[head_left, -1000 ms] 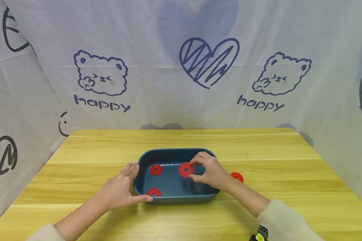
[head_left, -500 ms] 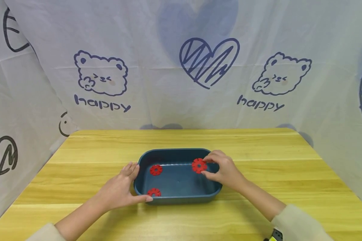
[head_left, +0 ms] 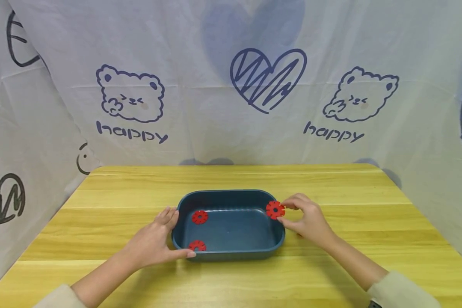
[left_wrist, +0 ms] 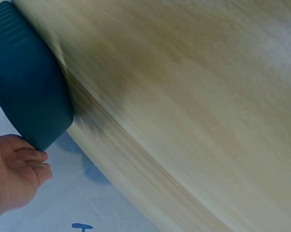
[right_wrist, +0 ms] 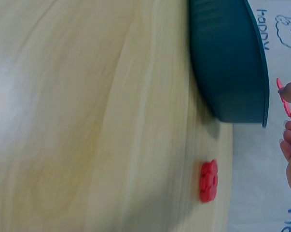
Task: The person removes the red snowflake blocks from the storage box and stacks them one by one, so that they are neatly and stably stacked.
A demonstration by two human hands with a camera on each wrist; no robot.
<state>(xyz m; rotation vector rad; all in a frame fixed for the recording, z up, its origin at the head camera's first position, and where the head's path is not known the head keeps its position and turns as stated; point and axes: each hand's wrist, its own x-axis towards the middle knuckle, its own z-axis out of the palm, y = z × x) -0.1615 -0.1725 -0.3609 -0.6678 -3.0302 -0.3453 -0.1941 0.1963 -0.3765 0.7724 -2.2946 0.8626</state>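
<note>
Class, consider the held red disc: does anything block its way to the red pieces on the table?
Nothing visible blocks it. The disc, pinched by the right hand, shows above the tub's rim in the right wrist view, with no other object before the pieces.

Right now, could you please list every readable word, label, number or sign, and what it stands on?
"happy": on white cloth, under left bear drawing.
"happy": same cloth, under right bear drawing.
Right wrist view: "happy" again, sideways; lettering below cut off.
Tub, red discs: none readable.
</note>
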